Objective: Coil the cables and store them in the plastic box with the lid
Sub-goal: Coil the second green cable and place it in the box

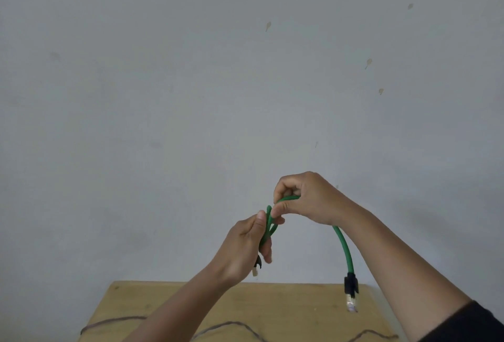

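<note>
A short green network cable [344, 246] is held up in the air in front of the wall. My left hand [245, 246] grips a folded loop of it, and one black-booted plug pokes out below that hand. My right hand [305, 200] pinches the cable just above, bending it over. The free end hangs down on the right and ends in a black and clear plug [351, 291]. A thin dark cable [231, 325] lies in waves on the wooden table. The plastic box with the lid is not in view.
A light wooden table [286, 309] fills the lower part of the view, its far edge against a plain grey wall [191, 82]. Only the table's far portion shows.
</note>
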{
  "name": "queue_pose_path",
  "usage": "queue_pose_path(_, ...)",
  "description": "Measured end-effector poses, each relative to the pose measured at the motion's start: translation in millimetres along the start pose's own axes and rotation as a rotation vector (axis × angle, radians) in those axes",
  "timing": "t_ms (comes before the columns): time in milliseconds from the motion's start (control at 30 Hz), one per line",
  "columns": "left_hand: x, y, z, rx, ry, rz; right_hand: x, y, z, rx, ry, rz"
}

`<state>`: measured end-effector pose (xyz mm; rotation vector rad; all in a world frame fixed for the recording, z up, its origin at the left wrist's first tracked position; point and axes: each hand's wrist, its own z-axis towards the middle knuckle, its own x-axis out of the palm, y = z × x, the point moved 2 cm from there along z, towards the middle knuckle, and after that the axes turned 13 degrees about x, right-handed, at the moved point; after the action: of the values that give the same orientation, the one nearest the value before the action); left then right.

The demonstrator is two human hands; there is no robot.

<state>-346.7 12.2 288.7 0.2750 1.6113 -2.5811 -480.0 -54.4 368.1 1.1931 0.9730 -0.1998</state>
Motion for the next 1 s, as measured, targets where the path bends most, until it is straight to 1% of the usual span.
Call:
queue_pose_path(133,-2.3,-6.8,3.1,0.055,-0.045,-0.08,4.3,-12.4,3.3,0.0,-0.011,0.283)
queue_pose_path(267,-9.7,-10.0,6.4,0.039,-0.05,-0.116,10.4,-26.2,6.6,0.007,-0.059,0.414)
queue_pose_path(367,-19.7,-12.4,7.6,0.031,-0.11,-0.161,12.3,-34.4,5.7,0.045,-0.11,0.383)
queue_pose_path(433,-28.1,-13.4,9.7,0.017,-0.177,-0.223,13.1,-38.6,3.7,0.087,-0.132,0.312)
queue_pose_path(533,-35.5,-14.1,11.0,-0.001,-0.234,-0.31,13.3,-39.3,1.0,0.135,-0.194,0.198)
queue_pose_path(600,-37.0,-13.5,10.4,-0.012,-0.267,-0.391,13.9,-36.3,0.4,0.122,-0.257,0.201)
queue_pose_path(700,-35.2,-12.0,9.9,-0.029,-0.29,-0.501,16.1,-31.8,0.5,0.099,-0.364,0.308)
queue_pose_path(767,-31.8,-10.7,8.7,-0.058,-0.292,-0.553,16.3,-28.4,0.8,0.09,-0.467,0.349)
queue_pose_path(900,-28.2,-10.3,4.3,-0.127,-0.29,-0.673,19.9,-19.3,-0.6,-0.025,-0.698,0.302)
queue_pose_path(1000,-30.0,-11.3,3.4,-0.163,-0.273,-0.677,24.7,-19.0,-0.7,-0.137,-0.851,0.251)
